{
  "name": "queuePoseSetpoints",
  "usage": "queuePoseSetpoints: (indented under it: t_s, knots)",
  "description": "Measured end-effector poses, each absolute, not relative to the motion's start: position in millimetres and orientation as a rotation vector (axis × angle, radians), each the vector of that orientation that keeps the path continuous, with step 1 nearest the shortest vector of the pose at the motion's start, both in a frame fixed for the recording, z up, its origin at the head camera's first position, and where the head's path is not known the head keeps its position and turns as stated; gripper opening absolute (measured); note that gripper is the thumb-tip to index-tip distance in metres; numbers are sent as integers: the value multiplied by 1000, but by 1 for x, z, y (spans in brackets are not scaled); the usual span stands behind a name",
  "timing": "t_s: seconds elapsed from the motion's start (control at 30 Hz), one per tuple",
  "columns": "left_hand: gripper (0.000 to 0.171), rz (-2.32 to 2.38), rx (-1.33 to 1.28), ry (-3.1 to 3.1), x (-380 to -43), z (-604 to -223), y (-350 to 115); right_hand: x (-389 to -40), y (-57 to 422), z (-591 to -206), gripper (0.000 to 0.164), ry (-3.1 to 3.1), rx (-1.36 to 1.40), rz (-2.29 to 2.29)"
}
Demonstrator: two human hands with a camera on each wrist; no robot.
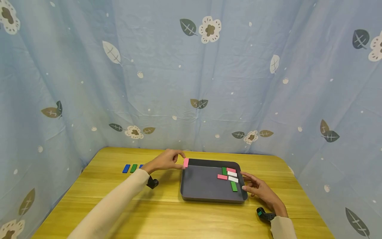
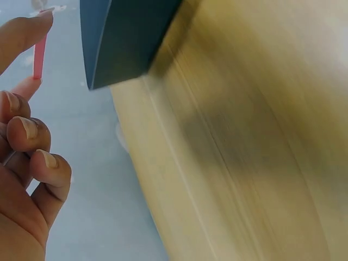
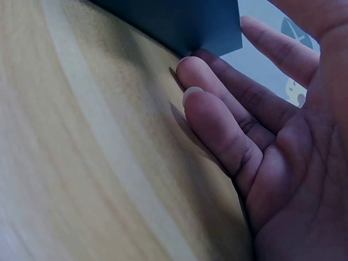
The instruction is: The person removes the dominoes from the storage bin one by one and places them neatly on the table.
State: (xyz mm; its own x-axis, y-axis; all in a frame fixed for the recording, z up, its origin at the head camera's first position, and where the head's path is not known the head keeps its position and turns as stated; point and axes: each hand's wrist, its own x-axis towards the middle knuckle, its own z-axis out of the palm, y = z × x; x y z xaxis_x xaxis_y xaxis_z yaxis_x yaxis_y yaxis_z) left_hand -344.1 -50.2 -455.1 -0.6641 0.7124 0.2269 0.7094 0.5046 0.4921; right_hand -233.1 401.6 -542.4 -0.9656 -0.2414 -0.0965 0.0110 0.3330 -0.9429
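In the head view my left hand (image 1: 166, 160) pinches a pink rectangular tile (image 1: 186, 162) above the far left corner of a dark grey tray (image 1: 203, 186). The left wrist view shows that tile (image 2: 39, 58) edge-on between thumb and index finger, the other fingers curled loosely. Beside the tray's right wall, my right hand (image 1: 263, 193) has its fingers spread and relaxed, fingertips at the wall; the right wrist view shows no object in its grasp. Inside the tray, at the right, lie two pink tiles (image 1: 222, 177), two white tiles (image 1: 233, 179) and two green tiles (image 1: 234, 186).
Left of the tray on the wooden table (image 1: 203, 220) lie a blue tile (image 1: 126, 168), a green tile (image 1: 133, 168) and another blue tile (image 1: 141, 166), partly hidden by the left wrist. A blue patterned curtain (image 1: 167, 83) hangs behind and at both sides.
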Motion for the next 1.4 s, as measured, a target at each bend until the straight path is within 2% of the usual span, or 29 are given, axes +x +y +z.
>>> queuePoseSetpoints:
  t_s: [1.4]
  knots:
    - [39, 819, 896, 2899, -335, -485, -148, -233, 402, -542, 61, 2368, -207, -1694]
